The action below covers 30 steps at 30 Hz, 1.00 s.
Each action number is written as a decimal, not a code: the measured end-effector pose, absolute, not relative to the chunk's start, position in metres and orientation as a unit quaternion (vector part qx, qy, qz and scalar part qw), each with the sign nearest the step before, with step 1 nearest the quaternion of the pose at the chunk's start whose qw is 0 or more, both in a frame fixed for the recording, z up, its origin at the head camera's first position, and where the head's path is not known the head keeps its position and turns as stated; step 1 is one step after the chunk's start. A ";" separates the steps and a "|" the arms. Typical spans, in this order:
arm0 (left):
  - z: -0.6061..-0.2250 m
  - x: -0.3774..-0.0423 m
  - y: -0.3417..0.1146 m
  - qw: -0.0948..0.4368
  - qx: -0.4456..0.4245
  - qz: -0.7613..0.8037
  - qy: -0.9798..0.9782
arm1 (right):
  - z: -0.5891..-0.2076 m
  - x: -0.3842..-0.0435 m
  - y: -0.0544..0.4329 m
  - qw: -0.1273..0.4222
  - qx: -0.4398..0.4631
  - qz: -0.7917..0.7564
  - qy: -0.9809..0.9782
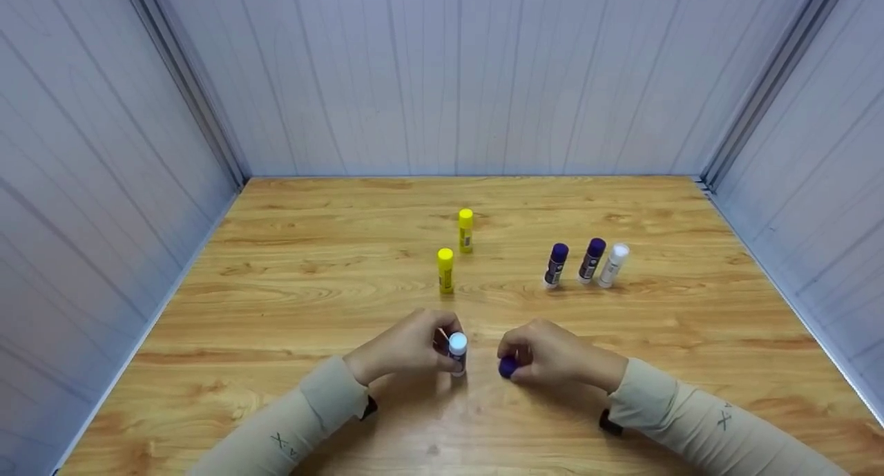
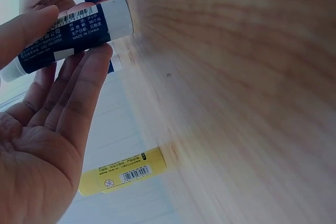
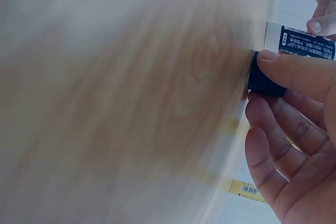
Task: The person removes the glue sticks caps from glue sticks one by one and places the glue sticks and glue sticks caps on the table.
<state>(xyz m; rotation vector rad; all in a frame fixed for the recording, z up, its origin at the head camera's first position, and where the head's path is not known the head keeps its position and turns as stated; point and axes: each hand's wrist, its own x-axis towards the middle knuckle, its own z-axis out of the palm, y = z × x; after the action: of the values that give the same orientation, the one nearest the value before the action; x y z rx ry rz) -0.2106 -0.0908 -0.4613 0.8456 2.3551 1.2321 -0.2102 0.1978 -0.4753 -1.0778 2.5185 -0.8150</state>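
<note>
My left hand (image 1: 414, 345) grips an upright glue stick (image 1: 457, 355) with a dark blue label and a white top, its purple cap off. In the left wrist view the thumb and fingers lie on either side of the glue stick (image 2: 79, 35), its white base close to the table. To its right, my right hand (image 1: 552, 355) pinches a dark purple cap (image 1: 508, 367) between thumb and fingers, low at the tabletop. The right wrist view has the cap (image 3: 265, 77) beside the glue stick's label (image 3: 307, 43).
Two yellow glue sticks (image 1: 445, 270) stand upright ahead of the hands. Farther right are two purple-capped glue sticks (image 1: 555, 265) and one white-topped glue stick (image 1: 613, 265). Panelled walls (image 1: 442, 75) close off the wooden table (image 1: 311, 255) at the back and sides.
</note>
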 end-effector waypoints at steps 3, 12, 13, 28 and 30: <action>-0.462 -0.211 -0.091 0.173 0.301 0.434 0.832 | -0.476 -0.210 0.198 0.135 -0.380 -0.283 0.870; -0.462 -0.211 -0.091 0.169 0.300 0.428 0.836 | -0.474 -0.210 0.197 0.150 -0.362 -0.281 0.876; -0.462 -0.212 -0.092 0.173 0.300 0.429 0.834 | -0.474 -0.210 0.197 0.152 -0.361 -0.279 0.877; -0.449 -0.230 -0.111 0.173 0.315 0.362 0.860 | -0.456 -0.209 0.205 0.112 -0.373 -0.276 0.879; -0.450 -0.235 -0.112 0.159 0.297 0.374 0.864 | -0.454 -0.210 0.207 0.098 -0.374 -0.289 0.876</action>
<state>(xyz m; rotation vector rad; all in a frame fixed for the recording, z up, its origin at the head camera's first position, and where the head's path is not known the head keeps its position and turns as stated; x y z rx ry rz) -0.2346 -0.1121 -0.4503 0.8491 2.4697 1.0676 -0.2096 0.2067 -0.4540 -1.1074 2.5922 -0.8550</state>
